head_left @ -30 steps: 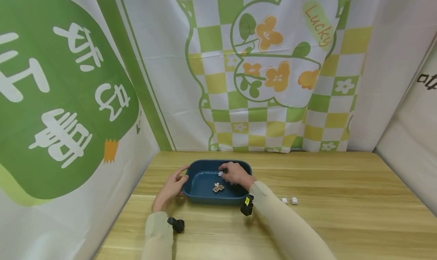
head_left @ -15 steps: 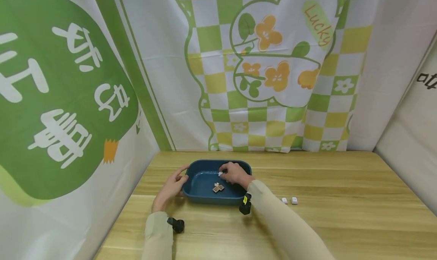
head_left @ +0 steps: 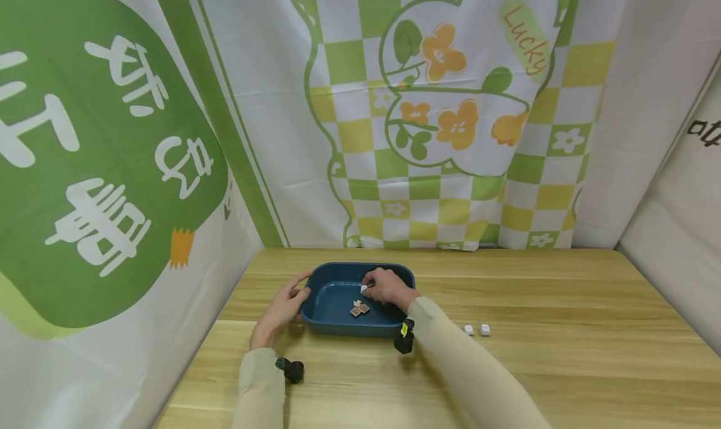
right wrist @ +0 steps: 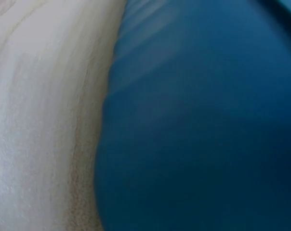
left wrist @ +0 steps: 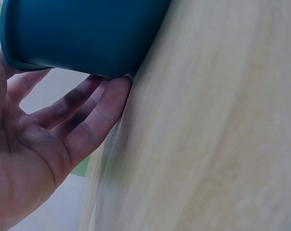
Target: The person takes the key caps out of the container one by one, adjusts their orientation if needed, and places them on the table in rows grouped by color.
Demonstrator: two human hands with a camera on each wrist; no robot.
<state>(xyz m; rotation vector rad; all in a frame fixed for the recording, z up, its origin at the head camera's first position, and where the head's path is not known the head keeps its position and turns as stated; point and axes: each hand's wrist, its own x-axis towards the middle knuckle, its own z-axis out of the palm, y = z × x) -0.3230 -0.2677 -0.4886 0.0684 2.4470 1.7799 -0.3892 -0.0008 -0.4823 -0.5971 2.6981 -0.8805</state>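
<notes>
A dark blue rectangular basin [head_left: 338,330] stands on the wooden table. My left hand [head_left: 283,307] grips its left end, thumb at the rim and fingers against the outer wall, as the left wrist view of that hand [left wrist: 49,130] shows. Inside the basin, toward its right side, my right hand [head_left: 387,287] pinches a small white keycap [head_left: 363,289] between thumb and fingers. Several small brown, square-looking pieces [head_left: 359,309] lie close together on the basin floor below that hand. Only the basin's outer wall [right wrist: 193,115] and the table fill the right wrist view; the hand is hidden there.
Two white keycaps [head_left: 485,330] lie on the wooden table [head_left: 563,354] right of the basin, one partly behind the right sleeve [head_left: 467,360]. A printed green and white curtain [head_left: 394,222] hangs along the table's back edge, and another cloth [head_left: 112,166] closes the left side.
The white keycap in my right fingers has shifted slightly and turned a little. Both hands and the basin have stayed nearly in place.
</notes>
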